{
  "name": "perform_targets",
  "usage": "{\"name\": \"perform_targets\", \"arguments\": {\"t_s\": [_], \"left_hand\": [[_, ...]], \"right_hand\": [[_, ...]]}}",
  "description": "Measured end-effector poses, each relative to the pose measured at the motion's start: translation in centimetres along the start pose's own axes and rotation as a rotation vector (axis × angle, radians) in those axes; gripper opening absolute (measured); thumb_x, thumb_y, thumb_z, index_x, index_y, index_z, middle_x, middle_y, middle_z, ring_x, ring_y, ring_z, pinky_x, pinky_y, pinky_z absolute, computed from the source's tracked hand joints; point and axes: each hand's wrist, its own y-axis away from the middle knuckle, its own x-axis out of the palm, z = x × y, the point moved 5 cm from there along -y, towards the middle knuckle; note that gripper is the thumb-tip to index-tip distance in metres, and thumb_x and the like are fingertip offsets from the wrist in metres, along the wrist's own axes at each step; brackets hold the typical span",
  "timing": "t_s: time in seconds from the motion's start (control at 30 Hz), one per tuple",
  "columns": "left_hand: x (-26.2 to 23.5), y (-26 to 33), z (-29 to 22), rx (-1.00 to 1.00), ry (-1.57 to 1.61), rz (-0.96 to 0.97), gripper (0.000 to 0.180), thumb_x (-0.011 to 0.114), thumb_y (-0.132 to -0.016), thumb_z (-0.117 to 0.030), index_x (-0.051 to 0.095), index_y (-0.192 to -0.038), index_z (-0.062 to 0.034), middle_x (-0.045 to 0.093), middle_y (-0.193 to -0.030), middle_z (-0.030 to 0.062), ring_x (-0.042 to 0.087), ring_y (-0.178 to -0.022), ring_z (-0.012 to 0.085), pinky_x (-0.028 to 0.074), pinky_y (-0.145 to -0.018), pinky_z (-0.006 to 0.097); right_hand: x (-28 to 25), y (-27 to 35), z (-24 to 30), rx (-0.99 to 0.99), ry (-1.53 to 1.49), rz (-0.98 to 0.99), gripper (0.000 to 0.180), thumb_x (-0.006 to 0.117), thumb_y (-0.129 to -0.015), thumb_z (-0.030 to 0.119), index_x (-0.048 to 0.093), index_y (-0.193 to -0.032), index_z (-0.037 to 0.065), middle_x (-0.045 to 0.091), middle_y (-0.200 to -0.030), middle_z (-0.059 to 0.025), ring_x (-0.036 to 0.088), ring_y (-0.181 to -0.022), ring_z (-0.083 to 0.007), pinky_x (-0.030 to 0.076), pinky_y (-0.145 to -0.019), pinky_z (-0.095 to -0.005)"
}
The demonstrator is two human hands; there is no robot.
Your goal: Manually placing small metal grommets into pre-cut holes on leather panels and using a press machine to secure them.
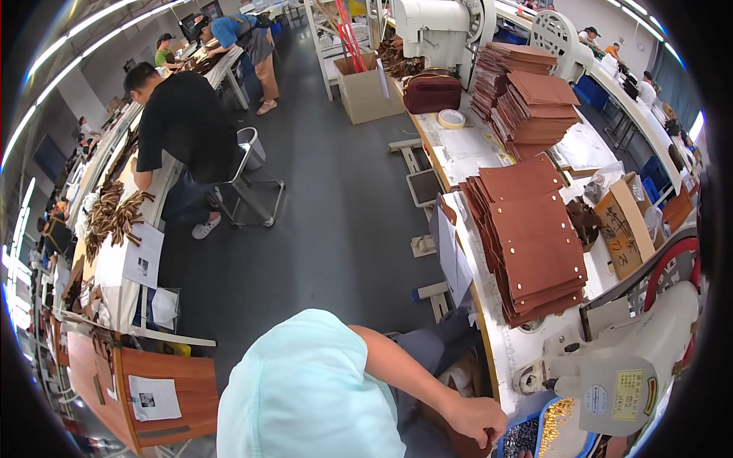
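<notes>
From a pale turquoise sleeve [305,389], my left forearm reaches right to the table edge. There my left hand [475,421] is closed, with thumb and fingers pinched together. A brown surface shows just under it, but what the fingertips hold is hidden. Right beside the hand is a blue tray [544,424] holding small gold-coloured metal pieces [556,421] and dark metal pieces [521,438]. A cream machine [649,336] with a clear plastic guard [617,404] stands over the tray. Beyond, brown leather panels [538,244] with round metal studs lie stacked. My right hand is out of view.
Taller stacks of brown panels [534,103], a tape roll [451,119], a dark red bag [432,91] and an open cardboard box [622,225] occupy the right-hand tables. A person in black [191,122] sits at the left bench. A wooden cabinet [191,382] stands lower left.
</notes>
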Motion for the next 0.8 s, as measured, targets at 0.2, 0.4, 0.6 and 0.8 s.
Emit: {"name": "perform_targets", "arguments": {"t_s": [0.2, 0.4, 0.6, 0.8], "left_hand": [[-1.9, 0.5, -4.0, 0.21, -0.053, 0.131, 0.016, 0.077, -0.08, -0.018, 0.068, -0.09, -0.0082, 0.066, -0.088, 0.0076, 0.069, -0.084, 0.0263, 0.055, -0.068, 0.039], [-5.0, 0.6, -6.2, 0.387, -0.337, 0.004, 0.016, 0.079, -0.073, -0.013, 0.068, -0.085, -0.0123, 0.068, -0.086, 0.0016, 0.069, -0.075, 0.0224, 0.056, -0.062, 0.036], [-4.7, 0.5, -6.5, 0.587, -0.361, 0.067, 0.012, 0.079, -0.071, -0.007, 0.071, -0.081, -0.0094, 0.071, -0.084, 0.0021, 0.073, -0.078, 0.0207, 0.059, -0.062, 0.031], [-4.2, 0.4, -7.4, 0.705, -0.411, 0.101, 0.017, 0.078, -0.068, -0.008, 0.071, -0.084, -0.0073, 0.073, -0.086, 0.0028, 0.073, -0.081, 0.0206, 0.059, -0.064, 0.03]], "right_hand": [[3.9, 4.4, -6.8, 0.392, -0.717, 0.052, 0.018, 0.072, -0.091, 0.006, 0.071, -0.105, -0.005, 0.071, -0.091, -0.0124, 0.068, -0.081, -0.0207, 0.054, -0.069, -0.0315], [2.5, 0.2, 5.7, 0.455, -1.192, 0.532, 0.005, 0.072, -0.081, -0.002, 0.074, -0.085, -0.005, 0.072, -0.083, -0.0105, 0.063, -0.071, -0.0136, 0.049, -0.063, -0.026], [3.7, 1.7, 6.0, 0.671, -1.612, 0.696, 0.006, 0.077, -0.086, -0.002, 0.076, -0.092, -0.004, 0.07, -0.097, -0.0075, 0.06, -0.069, -0.0086, 0.044, -0.054, -0.0217], [4.7, 2.8, 6.2, 0.713, -1.769, 0.69, 0.006, 0.077, -0.085, -0.002, 0.076, -0.091, -0.003, 0.07, -0.099, -0.0092, 0.065, -0.082, -0.0131, 0.051, -0.069, -0.0256]]}}
